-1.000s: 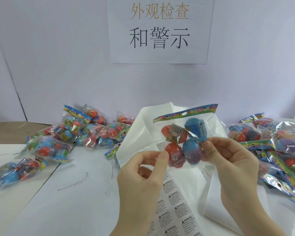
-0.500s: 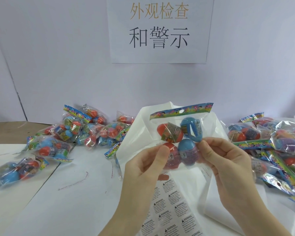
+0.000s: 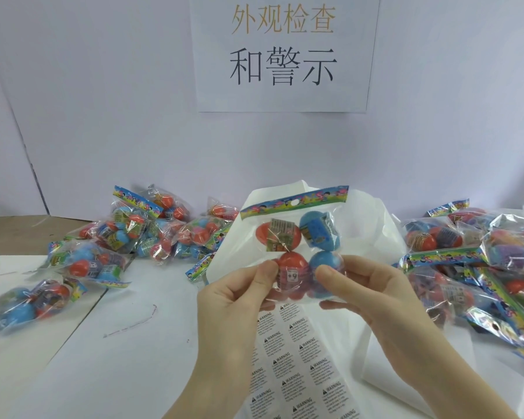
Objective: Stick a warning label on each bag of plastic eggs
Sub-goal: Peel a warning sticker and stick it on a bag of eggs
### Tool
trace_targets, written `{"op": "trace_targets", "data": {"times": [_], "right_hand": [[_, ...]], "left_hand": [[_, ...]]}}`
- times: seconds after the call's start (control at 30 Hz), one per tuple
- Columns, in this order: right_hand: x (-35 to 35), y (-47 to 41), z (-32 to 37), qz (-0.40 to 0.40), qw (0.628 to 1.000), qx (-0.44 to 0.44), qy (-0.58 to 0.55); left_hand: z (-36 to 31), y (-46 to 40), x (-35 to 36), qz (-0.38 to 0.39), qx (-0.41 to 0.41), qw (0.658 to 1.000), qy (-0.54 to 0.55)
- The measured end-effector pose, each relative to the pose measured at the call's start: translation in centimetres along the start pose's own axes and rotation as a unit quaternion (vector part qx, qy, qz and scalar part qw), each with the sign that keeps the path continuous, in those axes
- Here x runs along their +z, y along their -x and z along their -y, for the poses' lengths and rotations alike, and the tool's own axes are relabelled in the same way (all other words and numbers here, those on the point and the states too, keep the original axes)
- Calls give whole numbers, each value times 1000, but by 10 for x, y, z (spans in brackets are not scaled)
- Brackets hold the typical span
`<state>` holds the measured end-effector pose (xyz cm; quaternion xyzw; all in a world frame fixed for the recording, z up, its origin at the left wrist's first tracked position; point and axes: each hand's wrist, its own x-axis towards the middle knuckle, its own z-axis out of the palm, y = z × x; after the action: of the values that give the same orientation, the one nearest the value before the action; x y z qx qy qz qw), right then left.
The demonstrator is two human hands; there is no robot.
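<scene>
white surface (image 3: 73, 373) up front, sheet of warning labels (image 3: 297, 367) lying flat nearest. just above it, left hand (image 3: 233, 300) and right hand (image 3: 372, 300), fingers pinching lower corners of held bag of plastic eggs (image 3: 297, 237), upright, off the surface, two red and two blue inside. white bag (image 3: 384, 234) behind. bag piles further back, left pile (image 3: 127, 237), right pile (image 3: 481, 261). printed sign (image 3: 285, 52) on wall.

Pale wall (image 3: 103, 101) behind, white sign (image 3: 285, 98) with Chinese text taped up. White table (image 3: 103, 373), brown strip (image 3: 12, 234) at left rear.
</scene>
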<state>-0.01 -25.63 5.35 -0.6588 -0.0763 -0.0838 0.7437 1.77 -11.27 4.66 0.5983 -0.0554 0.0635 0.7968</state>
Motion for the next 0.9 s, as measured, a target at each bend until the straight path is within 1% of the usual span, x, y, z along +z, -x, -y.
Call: {"op": "trace_targets", "data": {"times": [0.07,0.1,0.17,0.2,0.23,0.27,0.3,0.33,0.4,0.43,0.47,0.53,0.57,0.6,0.63,0.7,0.77,0.83,0.9], "right_hand": [[3,0,0,-20,1000,-22,8],[4,1,0,-46,998,-38,8],[5,2,-3,-125,989,-81,16],[5,2,-5,-172,977,-109,59],[5,2,-7,-213,959,-137,128],[5,1,-10,-244,934,-167,198],[6,1,-13,-258,909,-202,258],[7,0,-16,-259,884,-242,304],[10,0,-23,-229,840,-327,367],[12,0,-25,-200,826,-359,387],[14,1,-28,-163,819,-379,399],[16,3,-30,-81,823,-398,397],[17,4,-30,-51,834,-397,379],[18,6,-29,-36,846,-394,356],[19,7,-27,-37,855,-394,335],[20,8,-24,-81,861,-395,310],[19,7,-21,-150,868,-372,292],[19,6,-16,-197,906,-290,238],[16,4,-14,-184,952,-190,156]], "left_hand": [[1,1,2,-6,-3,1000,-8],[2,1,3,-11,-4,1000,-12],[3,1,5,-39,3,999,-22],[3,1,5,-53,11,998,-25],[2,1,5,-56,19,998,-25],[2,1,5,-41,24,999,-26],[1,2,5,-9,24,999,-34],[1,3,5,33,15,999,-35],[1,6,8,122,-19,992,-25],[2,7,9,148,-30,988,-10],[3,7,9,150,-40,988,13],[4,3,6,104,-50,992,45],[4,1,4,81,-55,994,51],[3,-1,2,64,-61,994,67],[3,-3,0,54,-69,992,93],[0,-4,-1,46,-82,987,134],[-1,-5,0,39,-86,985,143],[-1,-5,-2,32,-87,984,152],[-4,-5,-3,38,-86,984,151]]}}
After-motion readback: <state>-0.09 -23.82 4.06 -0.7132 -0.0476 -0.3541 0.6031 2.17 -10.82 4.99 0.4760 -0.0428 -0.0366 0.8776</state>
